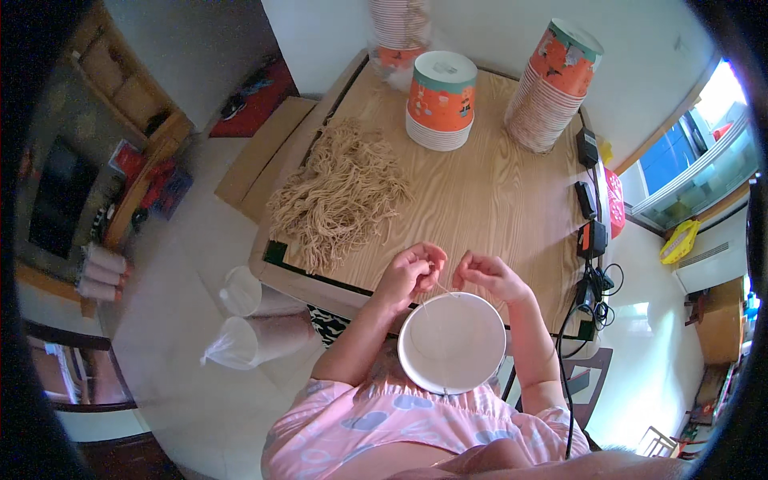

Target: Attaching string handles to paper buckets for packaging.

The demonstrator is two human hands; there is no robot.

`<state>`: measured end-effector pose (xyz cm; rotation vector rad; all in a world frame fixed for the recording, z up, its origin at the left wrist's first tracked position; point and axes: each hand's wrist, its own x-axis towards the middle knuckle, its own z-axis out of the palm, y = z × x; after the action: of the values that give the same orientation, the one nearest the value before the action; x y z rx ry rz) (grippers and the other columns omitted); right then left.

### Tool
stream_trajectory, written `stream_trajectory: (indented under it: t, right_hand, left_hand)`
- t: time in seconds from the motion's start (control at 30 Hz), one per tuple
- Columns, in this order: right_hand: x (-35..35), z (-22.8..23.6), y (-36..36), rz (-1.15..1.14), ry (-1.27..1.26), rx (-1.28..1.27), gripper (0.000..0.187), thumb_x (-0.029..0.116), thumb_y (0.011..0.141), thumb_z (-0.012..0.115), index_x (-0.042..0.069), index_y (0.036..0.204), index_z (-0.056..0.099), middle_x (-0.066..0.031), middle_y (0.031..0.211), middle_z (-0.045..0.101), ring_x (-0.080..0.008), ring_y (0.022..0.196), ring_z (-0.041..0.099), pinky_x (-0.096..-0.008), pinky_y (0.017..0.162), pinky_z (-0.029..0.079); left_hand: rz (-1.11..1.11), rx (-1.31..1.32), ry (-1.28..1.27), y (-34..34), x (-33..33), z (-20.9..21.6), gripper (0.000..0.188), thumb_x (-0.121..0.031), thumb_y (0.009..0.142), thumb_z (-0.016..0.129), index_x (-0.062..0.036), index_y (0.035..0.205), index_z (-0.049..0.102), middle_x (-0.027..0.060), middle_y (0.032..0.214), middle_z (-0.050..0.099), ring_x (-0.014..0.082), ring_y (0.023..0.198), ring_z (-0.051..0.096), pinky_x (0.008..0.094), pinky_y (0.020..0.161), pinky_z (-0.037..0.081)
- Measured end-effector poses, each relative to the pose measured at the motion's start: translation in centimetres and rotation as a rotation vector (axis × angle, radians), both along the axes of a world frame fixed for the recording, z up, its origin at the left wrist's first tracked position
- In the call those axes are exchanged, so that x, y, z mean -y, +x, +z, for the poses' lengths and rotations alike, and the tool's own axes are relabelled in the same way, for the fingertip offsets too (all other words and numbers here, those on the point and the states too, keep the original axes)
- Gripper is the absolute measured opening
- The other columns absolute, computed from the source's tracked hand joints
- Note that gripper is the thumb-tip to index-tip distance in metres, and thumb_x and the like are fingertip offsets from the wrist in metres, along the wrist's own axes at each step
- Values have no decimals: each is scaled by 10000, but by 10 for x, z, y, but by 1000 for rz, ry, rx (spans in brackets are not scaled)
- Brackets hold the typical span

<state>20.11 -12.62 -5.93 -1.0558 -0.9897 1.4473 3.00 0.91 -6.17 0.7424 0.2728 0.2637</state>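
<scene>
A white paper bucket (453, 346) rests against my body at the near table edge, its open mouth facing up. Just beyond its rim, my left hand (414, 276) pinches a thin beige string (444, 289). The string runs toward the rim beneath my right hand (490, 277), whose thumb and fingertips are pressed together at its other side. Another stretch of string seems to hang down across the bucket's mouth. Left of my hands, a loose heap of beige strings (344, 192) covers the table's left side.
Upside-down stacks of orange-and-green paper buckets stand at the back: a short stack (442, 104), a tall stack (552, 88) and a wrapped stack (399, 32). Black power adapters (590, 200) and cables line the wooden table's (480, 200) right edge. Bagged bucket stacks (268, 342) lie on the floor.
</scene>
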Motion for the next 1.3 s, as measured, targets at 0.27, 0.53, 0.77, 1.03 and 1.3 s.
stream_trajectory:
  t: [0.27,0.53,0.77,1.03,1.3]
  right_hand:
    - [8,16,6,-221,51,154,139,139,899,573,1,917,574,-29,839,561,-127,784,540,-266,726,435]
    - [4,-15,15,265,109,172,240,197,900,582,-3,1033,582,-51,1009,581,-135,974,533,-285,847,427]
    - [4,4,-1,-214,-9,82,56,55,875,582,1,890,585,-35,904,608,-128,838,580,-265,761,476]
    - [9,25,-7,-552,216,749,60,0,797,651,17,848,626,-55,807,640,-133,762,595,-265,699,478]
    - [13,30,14,-918,227,740,87,-16,786,650,-1,865,617,-63,828,636,-126,782,574,-250,737,459]
  left_hand:
    - [-70,-173,271,14,6,7,133,-174,872,535,-67,947,557,-29,741,511,25,498,379,181,433,295]
    - [-38,-81,295,13,9,5,99,-131,870,561,-64,944,558,-27,745,536,16,530,407,165,457,318]
    - [-70,-189,413,15,14,3,175,-177,888,580,-34,990,578,-26,767,571,29,620,495,182,538,404]
    - [-206,-263,592,15,15,7,167,-162,848,643,3,869,645,30,783,653,83,715,599,229,635,488]
    - [-178,-283,625,14,16,4,156,-146,840,642,7,868,656,40,758,656,90,686,609,233,604,492]
